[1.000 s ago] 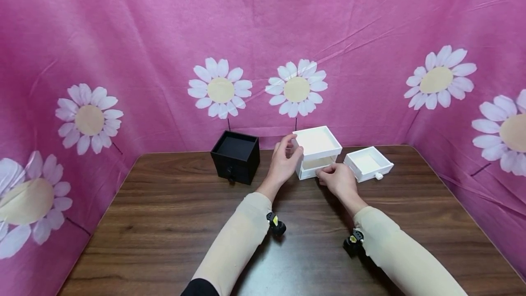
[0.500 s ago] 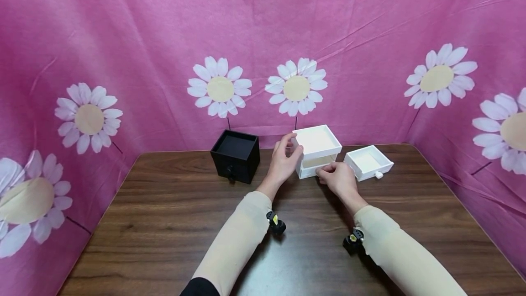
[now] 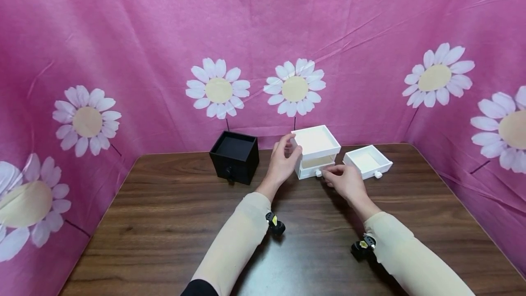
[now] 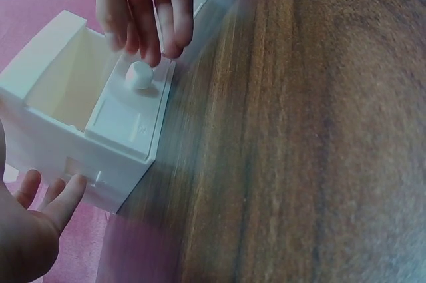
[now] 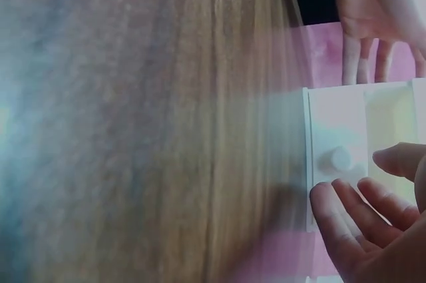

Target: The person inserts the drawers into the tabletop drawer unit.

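A white drawer box (image 3: 315, 140) stands near the back of the table, its upper slot vacant and its lower drawer (image 4: 120, 120) pushed in. My left hand (image 3: 283, 162) touches the box's left side; in the left wrist view its fingertips (image 4: 78, 183) meet that wall. Just right of the drawer's round white knob (image 3: 318, 173) is my right hand (image 3: 347, 182). Its fingers are loosely bent and hold nothing, with a gap to the knob (image 5: 341, 158) in the right wrist view. A loose white drawer (image 3: 368, 161) with its own knob lies beyond the right hand.
A black drawer box (image 3: 235, 161) stands left of the white one, its knob facing front. Behind the wooden table (image 3: 172, 223) hangs a pink cloth (image 3: 349, 22) printed with daisies, which also runs along both sides.
My right hand has let go of the lower drawer's knob and drawn back a little to the right, so the knob now shows. The left hand stays at the box's side.
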`<state>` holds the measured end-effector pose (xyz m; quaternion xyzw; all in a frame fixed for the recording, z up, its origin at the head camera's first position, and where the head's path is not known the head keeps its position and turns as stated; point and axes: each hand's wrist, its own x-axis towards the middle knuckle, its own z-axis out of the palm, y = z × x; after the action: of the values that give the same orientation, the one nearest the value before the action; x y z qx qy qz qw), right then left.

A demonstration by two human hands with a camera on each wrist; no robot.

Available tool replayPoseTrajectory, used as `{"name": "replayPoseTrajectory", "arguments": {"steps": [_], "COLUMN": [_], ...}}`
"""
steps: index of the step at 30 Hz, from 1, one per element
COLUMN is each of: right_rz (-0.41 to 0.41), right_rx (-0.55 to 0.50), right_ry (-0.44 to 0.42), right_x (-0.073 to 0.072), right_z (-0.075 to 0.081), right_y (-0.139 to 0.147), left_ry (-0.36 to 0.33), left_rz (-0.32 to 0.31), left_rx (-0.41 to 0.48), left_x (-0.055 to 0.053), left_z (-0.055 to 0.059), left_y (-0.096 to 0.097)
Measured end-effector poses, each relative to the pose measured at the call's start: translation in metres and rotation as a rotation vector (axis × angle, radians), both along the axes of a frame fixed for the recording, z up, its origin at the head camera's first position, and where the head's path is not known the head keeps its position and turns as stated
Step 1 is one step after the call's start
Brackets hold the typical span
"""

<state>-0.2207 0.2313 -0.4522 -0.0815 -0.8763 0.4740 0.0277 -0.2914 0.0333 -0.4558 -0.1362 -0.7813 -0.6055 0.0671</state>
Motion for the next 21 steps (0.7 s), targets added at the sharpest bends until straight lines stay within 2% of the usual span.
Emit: {"name": "replayPoseTrajectory", "arguments": {"steps": [5, 13, 21], "right_rz": [0.005, 0.016, 0.024], "right_rx": [0.044, 0.056, 0.058], "right_ry": [0.014, 0.041, 0.03], "right_x": [0.008, 0.017, 0.026], "right_z": [0.005, 0.003, 0.004], "right_y": [0.007, 0.018, 0.031], "left_ry": [0.003, -0.008, 0.001], "left_rz": [0.003, -0.001, -0.002], "left_rx": [-0.003, -0.005, -0.005], "left_x": [0.0, -0.001, 0.0], "left_z": [0.0, -0.002, -0.001], "left_y": [0.001, 0.0, 0.0]}}
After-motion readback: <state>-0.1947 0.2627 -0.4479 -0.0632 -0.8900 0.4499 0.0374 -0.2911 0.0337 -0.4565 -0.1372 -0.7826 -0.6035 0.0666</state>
